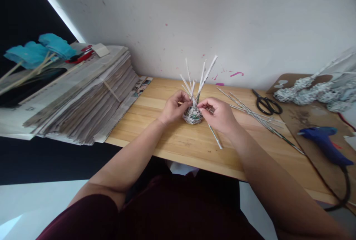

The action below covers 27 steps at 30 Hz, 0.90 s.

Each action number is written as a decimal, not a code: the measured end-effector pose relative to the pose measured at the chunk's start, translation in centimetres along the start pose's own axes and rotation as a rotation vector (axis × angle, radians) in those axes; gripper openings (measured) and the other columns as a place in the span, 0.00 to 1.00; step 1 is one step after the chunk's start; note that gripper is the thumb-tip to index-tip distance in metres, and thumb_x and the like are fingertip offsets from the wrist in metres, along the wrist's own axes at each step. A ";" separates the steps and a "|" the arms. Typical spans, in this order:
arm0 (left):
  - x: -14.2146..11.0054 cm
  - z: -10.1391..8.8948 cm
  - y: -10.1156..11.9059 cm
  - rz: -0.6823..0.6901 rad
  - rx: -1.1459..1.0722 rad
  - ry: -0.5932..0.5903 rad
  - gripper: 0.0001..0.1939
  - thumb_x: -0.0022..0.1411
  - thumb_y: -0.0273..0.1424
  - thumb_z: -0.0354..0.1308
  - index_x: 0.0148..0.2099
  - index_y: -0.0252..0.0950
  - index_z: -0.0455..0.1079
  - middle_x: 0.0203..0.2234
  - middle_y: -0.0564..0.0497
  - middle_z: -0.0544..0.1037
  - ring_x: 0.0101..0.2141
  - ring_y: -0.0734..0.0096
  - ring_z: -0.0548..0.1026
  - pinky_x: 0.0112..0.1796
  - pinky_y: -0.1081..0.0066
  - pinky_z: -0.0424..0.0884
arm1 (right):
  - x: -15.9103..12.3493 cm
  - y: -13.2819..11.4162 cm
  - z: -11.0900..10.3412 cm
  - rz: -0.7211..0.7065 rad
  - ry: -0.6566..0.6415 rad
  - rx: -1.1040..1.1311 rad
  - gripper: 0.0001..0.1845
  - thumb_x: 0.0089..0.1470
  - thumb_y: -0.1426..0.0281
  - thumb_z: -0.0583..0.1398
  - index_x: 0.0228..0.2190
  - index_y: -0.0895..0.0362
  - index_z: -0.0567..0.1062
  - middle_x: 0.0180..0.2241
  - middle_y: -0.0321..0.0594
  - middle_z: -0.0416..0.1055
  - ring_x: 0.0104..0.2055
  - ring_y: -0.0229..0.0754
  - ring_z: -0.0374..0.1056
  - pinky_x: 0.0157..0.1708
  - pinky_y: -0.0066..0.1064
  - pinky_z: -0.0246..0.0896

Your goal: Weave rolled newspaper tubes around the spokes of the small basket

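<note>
A small round basket woven from rolled newspaper [193, 115] rests on the wooden table, with several white paper sticks rising from its rim. My left hand [175, 106] is closed at the basket's left upper edge, thumb and fingers pinching the weave around a stick. From the right, my right hand [216, 112] pinches at the rim, with what looks like a paper strand between thumb and fingers. One rolled paper stick [215, 136] slants down toward the table's front beneath my right hand. The fingertips partly cover the rim.
Loose paper sticks [258, 117] and black scissors [267, 102] lie to the right. Beyond them are a blue glue gun [325, 143] on cardboard and several woven paper pieces [303, 91]. A tall newspaper stack [91, 99] stands left, topped by a red stapler-like tool [80, 55] and blue paper flowers [55, 45].
</note>
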<state>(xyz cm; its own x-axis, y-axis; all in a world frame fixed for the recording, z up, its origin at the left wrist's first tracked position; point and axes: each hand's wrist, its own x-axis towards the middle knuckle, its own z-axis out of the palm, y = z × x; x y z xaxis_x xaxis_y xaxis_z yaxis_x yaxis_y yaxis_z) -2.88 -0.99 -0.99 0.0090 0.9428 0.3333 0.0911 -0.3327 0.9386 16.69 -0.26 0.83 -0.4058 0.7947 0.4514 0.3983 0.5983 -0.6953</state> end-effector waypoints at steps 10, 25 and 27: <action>-0.4 -0.7 0.6 -0.066 0.158 -0.053 0.11 0.57 0.32 0.65 0.42 0.33 0.78 0.35 0.48 0.81 0.35 0.72 0.77 0.37 0.73 0.73 | 0.2 0.5 -0.2 -0.003 -0.039 -0.052 0.09 0.56 0.79 0.61 0.35 0.56 0.79 0.36 0.41 0.80 0.39 0.42 0.75 0.41 0.34 0.66; -0.5 -0.7 2.9 0.038 0.551 -0.066 0.02 0.55 0.28 0.68 0.34 0.37 0.80 0.27 0.52 0.74 0.28 0.74 0.69 0.32 0.72 0.66 | 0.2 0.7 -0.2 -0.097 -0.050 -0.110 0.11 0.54 0.83 0.60 0.32 0.56 0.78 0.34 0.41 0.76 0.38 0.43 0.71 0.40 0.35 0.63; -0.6 -0.2 2.8 0.031 0.508 -0.048 0.06 0.55 0.29 0.67 0.38 0.37 0.80 0.29 0.52 0.76 0.28 0.74 0.70 0.32 0.72 0.67 | 0.2 0.7 -0.1 -0.095 -0.047 -0.110 0.11 0.53 0.83 0.60 0.32 0.56 0.78 0.34 0.41 0.76 0.38 0.43 0.71 0.40 0.35 0.63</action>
<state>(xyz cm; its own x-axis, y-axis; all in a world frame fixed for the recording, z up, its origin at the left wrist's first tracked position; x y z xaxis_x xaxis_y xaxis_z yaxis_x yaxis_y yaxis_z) -2.83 -2.47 1.42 0.0645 0.9365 0.3446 0.5623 -0.3194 0.7628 16.98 0.31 0.52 -0.4834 0.7297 0.4836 0.4430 0.6804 -0.5838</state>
